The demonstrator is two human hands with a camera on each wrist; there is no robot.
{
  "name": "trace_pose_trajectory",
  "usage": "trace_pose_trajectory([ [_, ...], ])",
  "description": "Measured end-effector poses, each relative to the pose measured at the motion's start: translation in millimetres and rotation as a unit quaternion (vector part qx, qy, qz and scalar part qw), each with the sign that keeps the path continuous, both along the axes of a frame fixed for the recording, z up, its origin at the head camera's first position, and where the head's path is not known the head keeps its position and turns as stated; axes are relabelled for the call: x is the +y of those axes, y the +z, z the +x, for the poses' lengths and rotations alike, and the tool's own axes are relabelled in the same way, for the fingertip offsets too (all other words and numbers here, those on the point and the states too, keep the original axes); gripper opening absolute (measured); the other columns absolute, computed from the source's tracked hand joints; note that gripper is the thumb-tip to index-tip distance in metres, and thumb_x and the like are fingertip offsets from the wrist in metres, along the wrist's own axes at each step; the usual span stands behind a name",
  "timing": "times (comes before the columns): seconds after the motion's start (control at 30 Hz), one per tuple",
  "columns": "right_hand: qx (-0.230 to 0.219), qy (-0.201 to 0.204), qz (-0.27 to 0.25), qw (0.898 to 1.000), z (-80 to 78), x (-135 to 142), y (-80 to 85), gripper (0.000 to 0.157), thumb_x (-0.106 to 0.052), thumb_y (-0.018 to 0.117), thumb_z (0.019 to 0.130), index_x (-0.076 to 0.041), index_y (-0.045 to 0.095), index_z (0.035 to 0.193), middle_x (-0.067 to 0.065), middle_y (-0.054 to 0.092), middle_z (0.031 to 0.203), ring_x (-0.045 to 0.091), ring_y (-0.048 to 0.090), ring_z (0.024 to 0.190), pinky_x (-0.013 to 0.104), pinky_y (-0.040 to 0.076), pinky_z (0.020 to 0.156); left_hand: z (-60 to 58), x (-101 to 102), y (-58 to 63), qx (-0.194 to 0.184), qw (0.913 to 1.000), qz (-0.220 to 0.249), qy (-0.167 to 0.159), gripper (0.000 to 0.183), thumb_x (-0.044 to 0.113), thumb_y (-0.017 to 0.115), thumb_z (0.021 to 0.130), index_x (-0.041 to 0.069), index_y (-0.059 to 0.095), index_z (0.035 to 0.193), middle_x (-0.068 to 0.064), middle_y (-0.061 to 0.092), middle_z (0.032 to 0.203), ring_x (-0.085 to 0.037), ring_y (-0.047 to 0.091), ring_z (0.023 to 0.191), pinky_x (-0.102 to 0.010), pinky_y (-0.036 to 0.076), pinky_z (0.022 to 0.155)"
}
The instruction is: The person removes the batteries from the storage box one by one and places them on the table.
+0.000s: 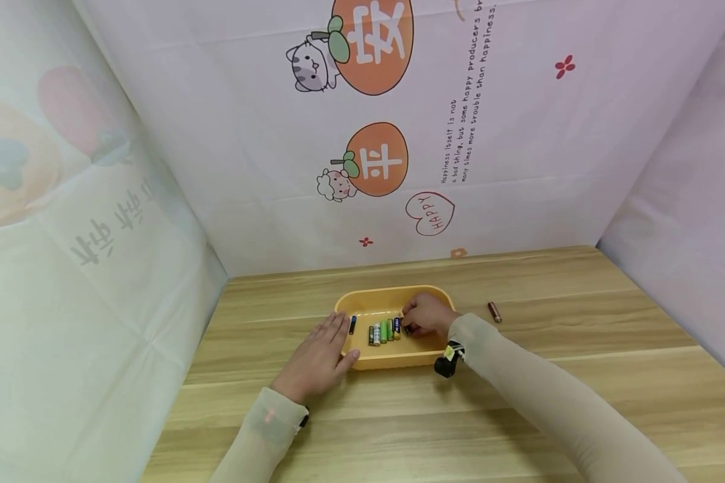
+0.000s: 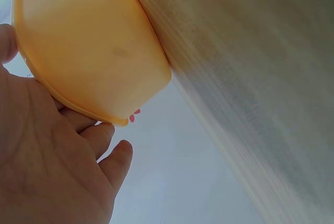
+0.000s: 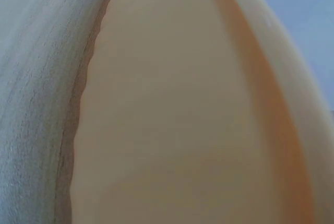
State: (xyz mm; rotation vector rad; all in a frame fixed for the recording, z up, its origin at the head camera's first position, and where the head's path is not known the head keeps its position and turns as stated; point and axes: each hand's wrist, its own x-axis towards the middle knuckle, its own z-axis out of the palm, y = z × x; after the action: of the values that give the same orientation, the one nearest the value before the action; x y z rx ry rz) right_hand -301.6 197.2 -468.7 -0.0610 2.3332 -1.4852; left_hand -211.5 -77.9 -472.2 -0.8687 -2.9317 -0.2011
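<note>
Mostly fore-and-aft batteries [image 1: 384, 331], crosswise yellow tray [image 1: 399, 361]

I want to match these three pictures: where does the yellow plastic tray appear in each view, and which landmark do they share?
Head: the yellow plastic tray sits below centre, slightly right.
Left wrist: its outer wall fills the upper left.
Right wrist: its outer wall, very close, fills the middle.
Shared landmark: the wood-grain tabletop, at right in left wrist, at left in right wrist.

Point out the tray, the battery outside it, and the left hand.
Tray [image 1: 399, 361], head view, front wall.
Battery outside it [image 1: 495, 312], head view, middle.
Left hand [image 1: 317, 359], head view, back of it.
</note>
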Motion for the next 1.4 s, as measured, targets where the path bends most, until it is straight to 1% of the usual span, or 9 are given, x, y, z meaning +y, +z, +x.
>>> trace_pose_trajectory([
  [0.13, -0.004, 0.002, -0.009, 1.0, -1.1, 0, -0.2, 0.03, 0.003, 0.066, 0.087, 0.01, 0.061, 0.116, 0.016, 0.063, 0.096, 0.023, 0.063, 0.074, 0.038, 0.058, 0.062, 0.2, 0, 0.1, 0.0, 1.0, 0.003, 0.0, 0.073, 0.054, 0.026, 0.103, 0.003, 0.018, 0.155, -0.011, 0.013, 0.161, -0.023, 0.006, 0.147, -0.041, 0.014, 0.116],
  [0.33, -0.01, 0.002, -0.02, 1.0, -3.2, 1, -1.0, 0.029, 0.002, 0.067, 0.086, 0.01, 0.061, 0.114, 0.017, 0.063, 0.096, 0.025, 0.063, 0.076, 0.038, 0.058, 0.063, 0.2, 0, 1.2, -0.002, 1.0, -0.002, 0.001, 0.074, 0.055, 0.023, 0.103, 0.003, 0.018, 0.155, -0.011, 0.013, 0.161, -0.023, 0.006, 0.147, -0.04, 0.013, 0.116],
  [0.4, -0.012, 0.004, -0.02, 1.0, -3.1, 1, 0.0, 0.029, 0.002, 0.066, 0.087, 0.01, 0.061, 0.114, 0.017, 0.063, 0.096, 0.025, 0.063, 0.077, 0.038, 0.058, 0.064, -0.1, 0, 1.9, -0.004, 1.0, -0.001, 0.001, 0.074, 0.055, 0.024, 0.103, 0.003, 0.018, 0.155, -0.011, 0.014, 0.161, -0.023, 0.006, 0.147, -0.04, 0.013, 0.116],
  [0.57, -0.007, 0.007, -0.018, 1.0, -2.0, 2, 3.2, 0.028, 0.002, 0.066, 0.088, 0.01, 0.061, 0.113, 0.017, 0.063, 0.097, 0.025, 0.063, 0.077, 0.037, 0.058, 0.064, -0.6, 0, 2.0, -0.004, 1.0, 0.0, 0.0, 0.072, 0.053, 0.027, 0.104, 0.002, 0.019, 0.155, -0.011, 0.014, 0.161, -0.023, 0.006, 0.147, -0.041, 0.013, 0.116],
  [0.8, 0.0, 0.013, -0.018, 1.0, -0.8, 3, 8.1, 0.029, 0.001, 0.067, 0.087, 0.011, 0.061, 0.114, 0.017, 0.062, 0.097, 0.025, 0.064, 0.076, 0.037, 0.058, 0.064, -0.9, 0, 1.3, 0.001, 1.0, -0.005, -0.001, 0.076, 0.057, 0.019, 0.103, 0.003, 0.019, 0.155, -0.012, 0.014, 0.161, -0.023, 0.006, 0.147, -0.041, 0.014, 0.116],
  [1.1, 0.017, 0.033, -0.001, 0.999, 3.1, 6, 15.1, 0.03, -0.002, 0.067, 0.087, 0.012, 0.062, 0.114, 0.016, 0.062, 0.092, 0.023, 0.063, 0.074, 0.037, 0.058, 0.064, 0.5, -1, 3.0, 0.004, 1.0, -0.001, -0.004, 0.076, 0.057, 0.02, 0.103, 0.001, 0.02, 0.154, -0.013, 0.016, 0.16, -0.025, 0.008, 0.147, -0.042, 0.016, 0.116],
  [1.23, 0.024, 0.037, 0.006, 0.999, 5.3, 8, 16.6, 0.028, -0.002, 0.067, 0.087, 0.011, 0.063, 0.112, 0.016, 0.063, 0.093, 0.024, 0.064, 0.075, 0.038, 0.058, 0.065, 1.4, -1, 3.6, 0.002, 1.0, 0.001, -0.005, 0.075, 0.056, 0.022, 0.103, 0.001, 0.021, 0.154, -0.014, 0.016, 0.16, -0.025, 0.009, 0.147, -0.043, 0.016, 0.116],
  [1.4, 0.012, 0.03, 0.005, 0.999, 5.3, 10, 19.2, 0.027, -0.001, 0.066, 0.087, 0.009, 0.063, 0.112, 0.016, 0.063, 0.097, 0.025, 0.063, 0.079, 0.038, 0.058, 0.067, 1.8, 0, 4.6, -0.001, 1.0, -0.001, -0.001, 0.075, 0.056, 0.022, 0.103, 0.002, 0.02, 0.154, -0.013, 0.015, 0.161, -0.025, 0.008, 0.147, -0.042, 0.015, 0.116],
])
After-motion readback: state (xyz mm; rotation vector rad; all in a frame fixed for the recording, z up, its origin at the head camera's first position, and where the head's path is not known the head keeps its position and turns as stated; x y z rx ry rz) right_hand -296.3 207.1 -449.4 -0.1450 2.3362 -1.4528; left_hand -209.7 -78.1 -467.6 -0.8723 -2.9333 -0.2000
